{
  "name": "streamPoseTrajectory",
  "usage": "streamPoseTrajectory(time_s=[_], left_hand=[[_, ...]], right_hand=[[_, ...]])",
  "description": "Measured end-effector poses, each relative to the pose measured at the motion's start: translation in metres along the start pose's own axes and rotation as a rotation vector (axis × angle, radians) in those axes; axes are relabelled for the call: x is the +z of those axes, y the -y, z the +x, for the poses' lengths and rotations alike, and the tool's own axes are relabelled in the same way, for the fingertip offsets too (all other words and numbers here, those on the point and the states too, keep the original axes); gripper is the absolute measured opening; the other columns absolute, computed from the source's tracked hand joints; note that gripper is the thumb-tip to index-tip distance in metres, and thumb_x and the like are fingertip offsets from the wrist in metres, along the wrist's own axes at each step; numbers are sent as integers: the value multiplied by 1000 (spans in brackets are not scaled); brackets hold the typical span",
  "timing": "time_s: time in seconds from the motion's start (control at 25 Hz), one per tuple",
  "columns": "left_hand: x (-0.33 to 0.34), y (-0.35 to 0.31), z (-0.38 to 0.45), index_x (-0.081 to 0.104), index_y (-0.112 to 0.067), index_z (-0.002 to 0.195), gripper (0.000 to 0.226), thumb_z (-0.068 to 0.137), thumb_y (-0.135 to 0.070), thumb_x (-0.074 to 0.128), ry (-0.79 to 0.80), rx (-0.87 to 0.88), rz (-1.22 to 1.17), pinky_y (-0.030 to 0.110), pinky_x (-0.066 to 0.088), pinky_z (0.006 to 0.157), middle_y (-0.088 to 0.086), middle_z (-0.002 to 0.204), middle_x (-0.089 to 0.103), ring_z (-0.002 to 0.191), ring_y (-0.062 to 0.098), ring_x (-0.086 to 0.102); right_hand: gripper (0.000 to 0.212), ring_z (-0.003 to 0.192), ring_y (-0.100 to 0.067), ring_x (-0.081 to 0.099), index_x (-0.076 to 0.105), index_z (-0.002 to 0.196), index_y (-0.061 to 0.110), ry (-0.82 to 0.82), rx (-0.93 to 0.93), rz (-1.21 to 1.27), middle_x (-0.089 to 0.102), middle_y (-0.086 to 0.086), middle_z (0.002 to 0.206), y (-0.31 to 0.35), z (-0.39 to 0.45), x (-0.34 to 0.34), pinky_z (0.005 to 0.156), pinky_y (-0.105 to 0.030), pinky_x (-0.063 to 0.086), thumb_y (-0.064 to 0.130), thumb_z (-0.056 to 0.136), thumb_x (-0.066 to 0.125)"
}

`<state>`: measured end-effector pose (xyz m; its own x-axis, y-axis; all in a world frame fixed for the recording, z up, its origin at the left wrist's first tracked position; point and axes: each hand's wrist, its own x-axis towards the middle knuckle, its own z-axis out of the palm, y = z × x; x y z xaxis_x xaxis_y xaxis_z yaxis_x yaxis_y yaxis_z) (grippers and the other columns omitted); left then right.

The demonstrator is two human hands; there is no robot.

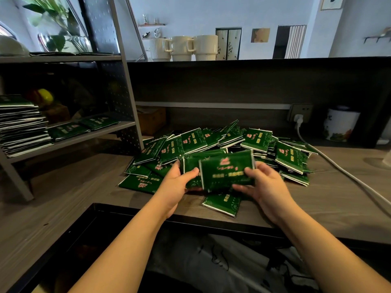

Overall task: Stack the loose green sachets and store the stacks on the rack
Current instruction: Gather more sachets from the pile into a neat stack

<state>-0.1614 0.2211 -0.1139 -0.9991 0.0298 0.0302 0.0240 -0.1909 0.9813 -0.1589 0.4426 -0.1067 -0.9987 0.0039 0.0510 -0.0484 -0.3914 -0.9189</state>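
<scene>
Nearest, both hands meet just above the front of the wooden counter (pixel 63 191), each gripping an end of a small bundle of sachets (pixel 218 169). The left hand (pixel 179 182) has its thumb on top and fingers curled underneath one end; the right hand (pixel 264 182) pinches the other end the same way, thumb over the face. Holding from both sides like this probably serves to square the edges so the bundle stays neat before it goes to storage. One single sachet (pixel 222 204) lies flat on the counter just below the hands. Behind them spreads the loose pile (pixel 232 144), many green packets overlapping at all angles, so most of the sorting looks undone. The packets carry a red emblem and pale lettering in what look like Chinese characters, too blurred to read. To the left stands the metal rack (pixel 129 98); its lower shelf holds a tall finished stack (pixel 23 125) and two packets (pixel 84 125) laid flat beside it. Farther back, a white cable (pixel 338 166) runs to a wall socket (pixel 299 116), beside a patterned jar (pixel 338 125), and cream mugs (pixel 184 48) line the ledge above.
</scene>
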Motion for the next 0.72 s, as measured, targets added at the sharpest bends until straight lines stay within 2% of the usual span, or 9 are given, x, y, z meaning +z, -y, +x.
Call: streamPoseTrajectory(time_s=[0.08,0.16,0.28,0.36,0.4,0.48,0.6,0.64,0.72], left_hand=[[-2,3,3,25,-24,156,109,63,-48,77,39,-17,-28,55,31,115,2,154,44,141,21,41],[-1,2,4,14,-26,158,121,57,-56,72,42,-28,-25,55,27,118,2,160,34,145,22,33],[5,-2,-2,18,-19,157,96,82,-51,68,60,-24,96,48,22,121,-5,155,37,144,16,32],[6,-2,-4,45,-26,139,54,91,-36,68,99,-3,196,44,33,117,-11,137,57,131,12,50],[6,-1,-3,52,-28,129,45,89,-29,72,104,10,232,44,40,113,-10,126,66,123,12,59],[4,4,-2,53,-25,129,49,87,-27,76,79,27,266,44,44,110,-7,122,69,116,13,64],[3,7,2,36,-23,150,88,77,-46,80,-6,67,226,47,35,116,-4,146,52,133,17,49],[2,7,3,31,-28,153,96,73,-50,80,-40,84,195,46,31,119,-5,152,44,138,17,43],[0,5,3,20,-25,158,95,82,-40,76,-119,115,156,41,23,120,-7,157,32,145,17,31]], right_hand=[[5,86,-25,71,62,98,6,-15,-76,-297,72,-14,98,-9,3,0,69,-36,60,4,96,57],[1,86,-29,71,65,93,10,-52,-145,-453,74,-12,91,-13,5,-2,77,-42,59,9,93,64],[5,77,-28,68,67,89,13,-50,-171,-593,72,-12,85,-13,3,-3,73,-44,58,14,89,72],[9,74,-30,64,68,87,12,-29,-234,-689,70,-16,83,-13,2,-1,73,-47,55,15,85,77],[12,76,-33,65,68,86,11,-15,-265,-711,69,-16,83,-14,2,0,73,-46,54,14,83,79],[13,78,-32,64,67,88,12,-26,-278,-721,69,-13,83,-14,4,1,73,-43,53,13,82,79],[13,84,-25,62,65,101,16,-148,-257,-768,67,-5,90,-12,5,-1,72,-35,48,11,89,66],[20,94,-24,62,64,110,16,-171,-239,-846,67,-3,98,-12,5,-1,77,-33,47,13,90,63],[40,116,-24,55,58,128,18,-129,-158,-1108,63,-2,119,-12,5,0,95,-36,45,27,91,65]])
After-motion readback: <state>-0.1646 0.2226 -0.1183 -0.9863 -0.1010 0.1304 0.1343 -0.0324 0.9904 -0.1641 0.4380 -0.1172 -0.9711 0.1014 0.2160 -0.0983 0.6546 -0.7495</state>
